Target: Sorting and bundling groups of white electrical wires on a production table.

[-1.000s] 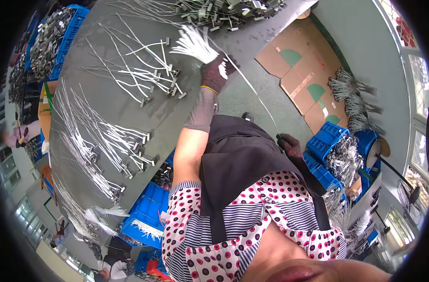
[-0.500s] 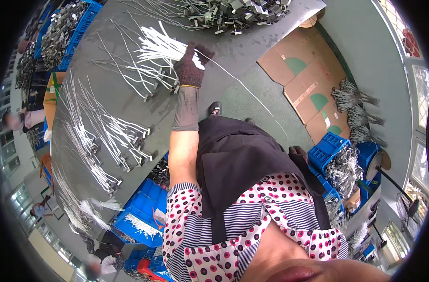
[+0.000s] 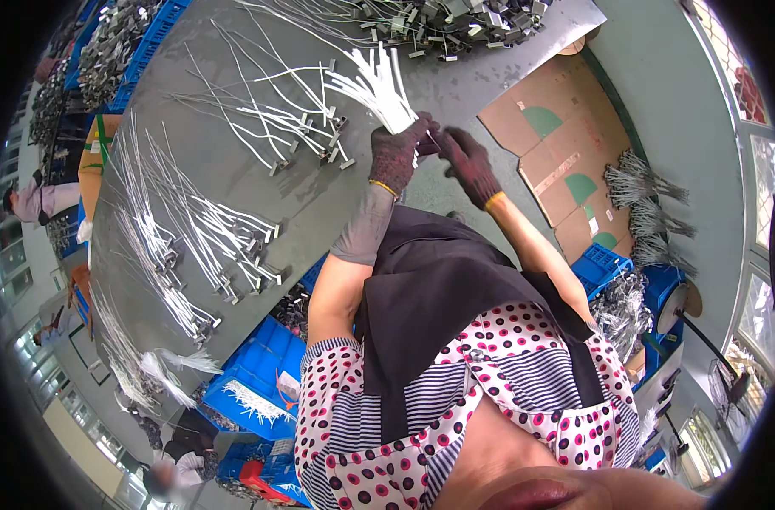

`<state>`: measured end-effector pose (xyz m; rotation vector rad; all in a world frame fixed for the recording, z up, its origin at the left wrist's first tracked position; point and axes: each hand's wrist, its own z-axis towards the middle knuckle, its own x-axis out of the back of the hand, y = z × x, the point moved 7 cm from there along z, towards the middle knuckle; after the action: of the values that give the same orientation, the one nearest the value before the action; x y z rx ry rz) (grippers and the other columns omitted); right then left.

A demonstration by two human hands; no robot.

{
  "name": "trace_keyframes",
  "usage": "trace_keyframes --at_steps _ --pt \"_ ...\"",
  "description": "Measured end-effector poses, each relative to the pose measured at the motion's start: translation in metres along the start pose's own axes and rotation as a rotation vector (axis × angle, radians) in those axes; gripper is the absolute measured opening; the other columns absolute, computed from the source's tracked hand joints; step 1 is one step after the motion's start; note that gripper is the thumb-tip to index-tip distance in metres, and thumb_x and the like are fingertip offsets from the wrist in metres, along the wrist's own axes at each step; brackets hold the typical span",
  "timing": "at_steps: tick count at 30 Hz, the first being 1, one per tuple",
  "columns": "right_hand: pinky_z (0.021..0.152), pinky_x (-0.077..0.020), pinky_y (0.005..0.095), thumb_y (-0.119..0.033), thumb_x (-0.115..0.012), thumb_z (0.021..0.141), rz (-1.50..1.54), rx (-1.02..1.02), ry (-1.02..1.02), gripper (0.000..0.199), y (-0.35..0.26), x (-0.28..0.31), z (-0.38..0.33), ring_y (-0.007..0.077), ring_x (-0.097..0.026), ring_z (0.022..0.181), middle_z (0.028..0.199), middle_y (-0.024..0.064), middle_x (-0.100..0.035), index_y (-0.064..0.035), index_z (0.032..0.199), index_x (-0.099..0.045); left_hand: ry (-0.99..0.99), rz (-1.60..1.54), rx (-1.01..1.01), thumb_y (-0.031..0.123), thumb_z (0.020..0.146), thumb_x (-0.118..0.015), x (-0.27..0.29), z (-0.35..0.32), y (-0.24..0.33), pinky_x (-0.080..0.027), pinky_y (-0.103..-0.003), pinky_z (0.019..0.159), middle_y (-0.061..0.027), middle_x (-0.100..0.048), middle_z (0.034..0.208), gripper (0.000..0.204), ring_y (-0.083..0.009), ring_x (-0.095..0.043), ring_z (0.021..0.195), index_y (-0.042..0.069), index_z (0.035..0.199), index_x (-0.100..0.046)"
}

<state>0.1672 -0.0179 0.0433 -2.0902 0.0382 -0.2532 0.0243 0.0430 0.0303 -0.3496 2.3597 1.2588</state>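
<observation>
My left hand (image 3: 396, 155), in a dark maroon knit glove, is closed round a bundle of thin white tubes (image 3: 377, 89) whose ends fan out above the fist. Close against its fingertips is my right hand (image 3: 471, 167), gloved alike, with its fingers drawn together. Whatever lies between the right fingers is too small to make out. Just left of the bundle, on the grey table (image 3: 319, 200), lie loose wires in white sleeves with small metal end pieces (image 3: 307, 132).
More sleeved wires (image 3: 226, 229) lie in bunches at the table's left. A heap of metal parts (image 3: 464, 25) covers the far edge. Blue crates (image 3: 264, 365) stand below left, others (image 3: 604, 268) at right near flattened cardboard (image 3: 566, 161). Another person (image 3: 179, 467) is at the lower left.
My right hand has come up from low on the right to meet the left. My left hand and the tube bundle have shifted right and turned more upright. The long trailing strand no longer shows.
</observation>
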Motion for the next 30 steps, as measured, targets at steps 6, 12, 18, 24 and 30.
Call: trace_keyframes --at_steps 6,12,18,24,30 --pt "0.074 -0.0549 0.0402 -0.046 -0.047 0.099 0.055 0.238 -0.187 0.059 -0.067 -0.089 0.058 0.0267 -0.067 0.086 0.101 0.0248 -0.066 0.0064 0.123 -0.055 0.279 0.442 -0.352 0.015 0.083 -0.074 0.032 -0.015 0.064 -0.054 -0.034 0.066 -0.0119 -0.071 0.08 0.024 -0.0179 -0.068 0.072 -0.008 0.09 -0.07" --pt "0.083 -0.0535 0.0471 -0.033 -0.043 0.1 -0.565 0.984 -0.202 0.042 -0.094 -0.157 0.079 0.0419 -0.065 0.096 0.109 0.028 -0.065 0.0031 0.111 -0.06 0.304 0.868 -0.364 0.016 0.084 -0.07 0.1 -0.012 0.085 -0.051 -0.035 0.07 -0.0146 -0.072 0.083 0.027 -0.0197 -0.069 0.077 -0.009 0.095 -0.069" --pt "0.086 -0.0514 0.0495 -0.047 -0.047 0.093 -0.847 0.22 -0.308 0.054 -0.112 -0.183 0.137 0.0436 -0.064 0.102 0.11 0.0269 -0.066 -0.0017 0.117 -0.064 0.578 0.551 -0.205 0.026 0.083 -0.073 0.168 -0.021 0.105 -0.053 -0.036 0.066 -0.0137 -0.072 0.082 0.031 -0.0236 -0.069 0.072 -0.004 0.092 -0.071" --pt "0.083 -0.0547 0.0444 -0.027 -0.065 0.082 -0.919 0.304 -0.354 0.028 -0.056 -0.234 0.2 0.0386 -0.066 0.098 0.109 0.0179 -0.069 -0.0131 0.106 -0.071 0.849 1.242 -0.328 0.045 0.085 -0.07 0.177 -0.027 0.141 -0.054 -0.043 0.069 -0.0185 -0.072 0.08 0.047 -0.0321 -0.072 0.075 -0.001 0.094 -0.073" --pt "0.079 -0.0566 0.0434 -0.029 -0.061 0.082 -0.271 0.256 -0.238 0.037 -0.075 -0.186 0.143 0.0375 -0.07 0.087 0.099 0.0215 -0.072 0.0001 0.101 -0.073 0.695 0.738 -0.211 0.035 0.088 -0.072 0.165 0.002 0.116 -0.053 -0.035 0.057 -0.0113 -0.073 0.078 0.039 -0.0188 -0.07 0.066 -0.004 0.093 -0.072"
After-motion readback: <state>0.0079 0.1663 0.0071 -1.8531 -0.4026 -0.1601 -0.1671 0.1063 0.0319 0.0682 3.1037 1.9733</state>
